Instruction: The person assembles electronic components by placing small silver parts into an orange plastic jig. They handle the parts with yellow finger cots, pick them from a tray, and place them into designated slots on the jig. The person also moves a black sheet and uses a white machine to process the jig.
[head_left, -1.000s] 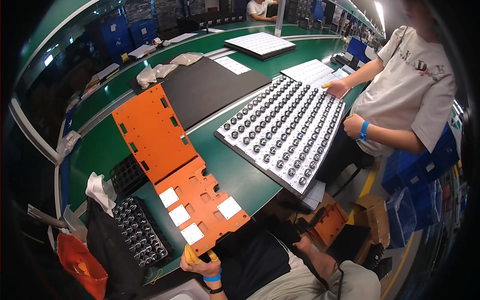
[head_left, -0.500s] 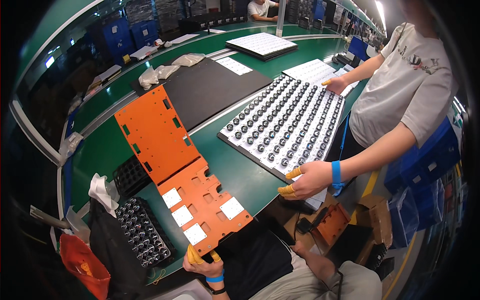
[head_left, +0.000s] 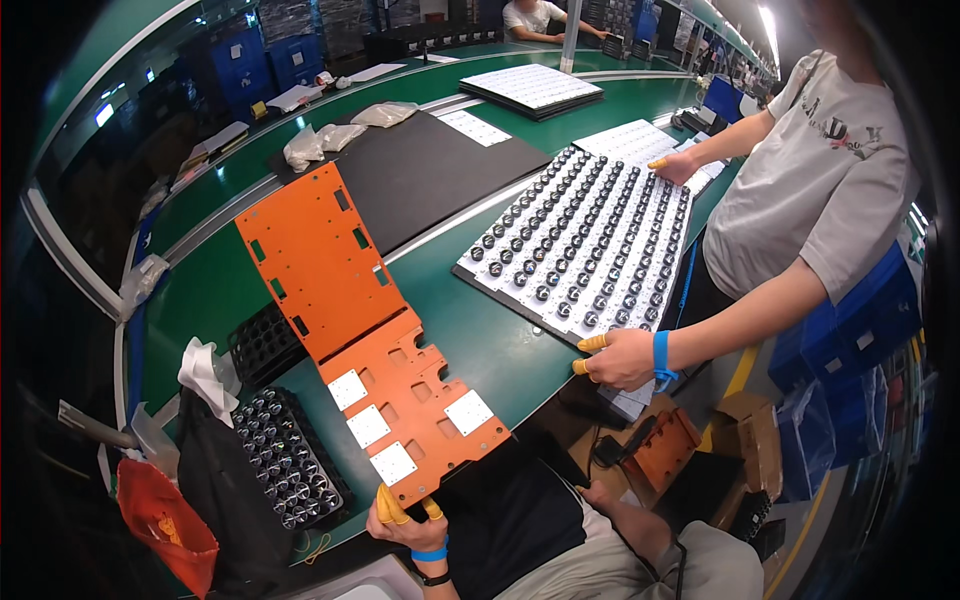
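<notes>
My left hand (head_left: 408,522), with yellow finger covers and a blue wristband, is closed on the near edge of an orange hinged fixture (head_left: 325,265). The fixture lies unfolded on the green table. Several white square plates (head_left: 392,463) sit on its near half, among cut-out recesses. My right hand (head_left: 598,497) is low by my lap, below the table edge; its fingers are too dim to read. To the right, a co-worker's two hands (head_left: 620,358) hold opposite ends of a white panel (head_left: 575,240) covered with rows of round black parts.
At the left, a black tray (head_left: 285,460) of round shiny parts stands beside another black tray (head_left: 262,345). Behind the fixture lie a dark mat (head_left: 420,180) and plastic bags (head_left: 385,114). White sheets (head_left: 530,88) are stacked farther back. A red pouch (head_left: 165,525) hangs at lower left.
The co-worker's panel has shifted slightly right, and their near hand has closed in on its corner. My left hand stays on the fixture. The whole view has shifted a little.
</notes>
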